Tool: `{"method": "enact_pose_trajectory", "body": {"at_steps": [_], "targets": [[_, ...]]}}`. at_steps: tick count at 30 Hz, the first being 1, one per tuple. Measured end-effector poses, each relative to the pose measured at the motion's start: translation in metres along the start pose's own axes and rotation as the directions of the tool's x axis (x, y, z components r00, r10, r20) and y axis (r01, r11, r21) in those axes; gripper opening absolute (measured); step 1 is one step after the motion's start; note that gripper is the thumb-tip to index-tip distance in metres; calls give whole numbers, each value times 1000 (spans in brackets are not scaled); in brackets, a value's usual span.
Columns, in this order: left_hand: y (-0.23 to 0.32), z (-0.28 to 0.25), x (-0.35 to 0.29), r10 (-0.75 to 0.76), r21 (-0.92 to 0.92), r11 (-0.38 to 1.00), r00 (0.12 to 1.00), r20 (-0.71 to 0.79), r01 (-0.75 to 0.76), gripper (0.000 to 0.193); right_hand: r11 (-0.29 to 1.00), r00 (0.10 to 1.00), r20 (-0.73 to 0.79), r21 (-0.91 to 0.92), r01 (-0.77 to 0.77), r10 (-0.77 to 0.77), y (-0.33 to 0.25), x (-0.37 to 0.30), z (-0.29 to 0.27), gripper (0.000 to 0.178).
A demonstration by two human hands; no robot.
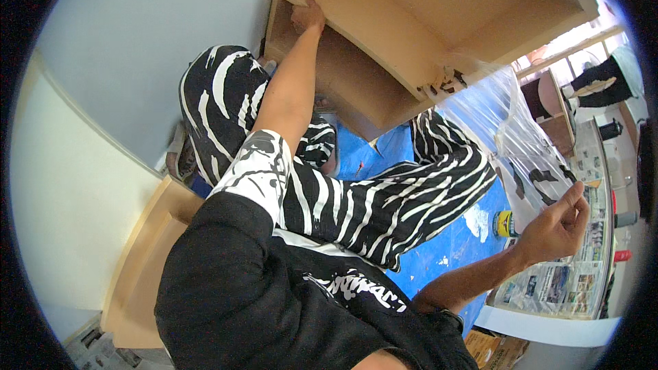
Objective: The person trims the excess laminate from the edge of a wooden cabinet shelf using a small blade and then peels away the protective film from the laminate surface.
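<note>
A light wooden cabinet (384, 0) with a shelf board stands tilted in front of me, at the top of the head view. My left hand (308, 17) reaches up and grips the shelf board (356, 27) at its left end, the fingers partly hidden. Clear plastic film (497, 106) with dark print stretches from the cabinet's lower right corner out to the right. Its free end is pinched in my right hand (556, 226), away from the cabinet. The film looks pulled taut and wrinkled.
My crossed legs in black-and-white trousers (370, 212) lie under the cabinet, over a blue sheet (445, 250). A yellow-and-green can (504, 224) stands near my right forearm. Newspaper (558, 284) covers a surface at right. Another wooden piece (147, 260) leans by the left wall.
</note>
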State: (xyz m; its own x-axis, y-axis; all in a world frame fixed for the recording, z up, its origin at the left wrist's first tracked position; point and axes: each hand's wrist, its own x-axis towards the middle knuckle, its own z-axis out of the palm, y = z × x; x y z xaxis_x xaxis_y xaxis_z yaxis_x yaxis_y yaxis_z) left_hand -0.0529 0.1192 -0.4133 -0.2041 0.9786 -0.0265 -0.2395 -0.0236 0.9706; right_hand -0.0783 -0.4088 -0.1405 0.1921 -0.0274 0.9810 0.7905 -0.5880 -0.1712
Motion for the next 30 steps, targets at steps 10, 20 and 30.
{"method": "enact_pose_trajectory", "body": {"at_steps": [10, 20, 30], "targets": [[-84, 18, 7, -78, 182, 956, 799, -597, 229, 44, 882, 726, 648, -176, 436, -230, 91, 98, 82, 28], [-25, 19, -39, 282, 210, 930, 953, 114, -300, 25, 996, 535, 842, -93, 6, 75, 281, 4, 300, 35], [2, 122, -78, 386, 296, 370, 436, 813, -880, 63, 943, 486, 874, 166, -287, -6, 222, -22, 311, 24]]}}
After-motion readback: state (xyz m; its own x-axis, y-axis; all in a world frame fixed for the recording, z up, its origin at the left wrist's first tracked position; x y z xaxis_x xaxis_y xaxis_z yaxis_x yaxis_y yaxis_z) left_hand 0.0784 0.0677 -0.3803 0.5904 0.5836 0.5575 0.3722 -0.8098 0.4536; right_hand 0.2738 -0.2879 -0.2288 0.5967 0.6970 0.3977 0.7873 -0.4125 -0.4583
